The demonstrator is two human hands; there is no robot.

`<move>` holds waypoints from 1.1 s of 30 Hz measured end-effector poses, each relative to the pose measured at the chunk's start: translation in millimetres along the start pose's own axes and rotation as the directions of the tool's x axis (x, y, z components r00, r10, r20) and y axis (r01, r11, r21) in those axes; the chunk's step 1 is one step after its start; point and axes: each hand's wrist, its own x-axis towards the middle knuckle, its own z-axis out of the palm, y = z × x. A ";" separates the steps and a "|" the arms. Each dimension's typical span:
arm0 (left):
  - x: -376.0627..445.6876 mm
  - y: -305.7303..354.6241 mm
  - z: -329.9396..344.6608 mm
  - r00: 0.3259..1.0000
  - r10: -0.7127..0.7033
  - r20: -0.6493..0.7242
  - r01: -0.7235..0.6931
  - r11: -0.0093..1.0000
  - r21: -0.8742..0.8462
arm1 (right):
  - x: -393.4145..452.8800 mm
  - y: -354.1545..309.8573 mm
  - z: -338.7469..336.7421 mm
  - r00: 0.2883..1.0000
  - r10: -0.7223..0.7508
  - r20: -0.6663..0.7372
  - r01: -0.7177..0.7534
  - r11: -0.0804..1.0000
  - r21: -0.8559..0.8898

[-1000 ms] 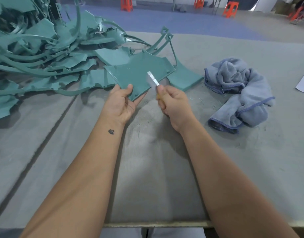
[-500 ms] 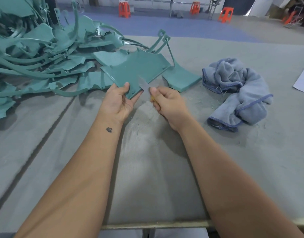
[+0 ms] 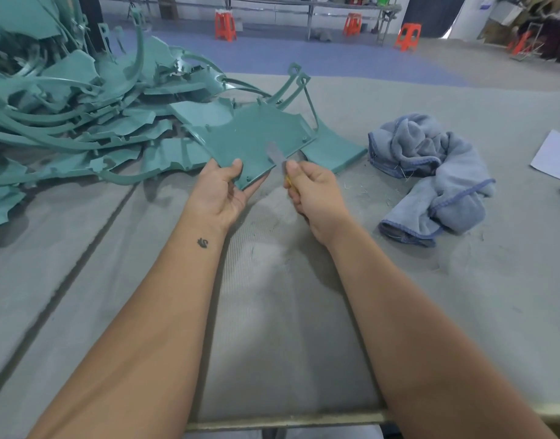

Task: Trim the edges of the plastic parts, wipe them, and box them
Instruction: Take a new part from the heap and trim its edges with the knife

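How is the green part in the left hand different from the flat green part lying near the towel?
The held part is gripped by the left hand, lifted and tilted; the flat part lies on the table. The knife in the right hand meets the held part only. Both are teal plastic.

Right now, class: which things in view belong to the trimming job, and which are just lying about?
In use: left hand, held plastic part, right hand, knife, pile of parts, towel.
Lying about: paper, stools.
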 end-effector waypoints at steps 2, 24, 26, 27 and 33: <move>0.5 1.6 -0.3 1.000 -0.008 -0.013 0.008 1.000 0.010 | 2.4 -1.1 -3.4 0.995 0.051 -0.082 -0.040 0.992 0.124; -2.9 2.8 4.1 0.998 0.050 0.046 -0.053 0.997 0.055 | -3.6 -0.1 1.4 0.994 -0.036 0.100 0.041 0.998 -0.044; -2.5 2.1 4.0 0.998 0.040 0.040 -0.042 0.998 0.050 | -3.1 -0.3 4.0 0.993 -0.050 0.104 0.059 0.994 -0.092; -2.1 2.1 3.1 0.999 0.034 0.035 -0.036 0.998 0.058 | -2.2 -1.2 3.7 0.996 -0.048 0.073 0.054 0.996 -0.072; -2.3 6.2 -3.0 1.000 0.001 0.012 -0.003 0.994 0.111 | 4.2 -3.8 -8.8 0.992 0.084 -0.097 -0.050 0.949 0.311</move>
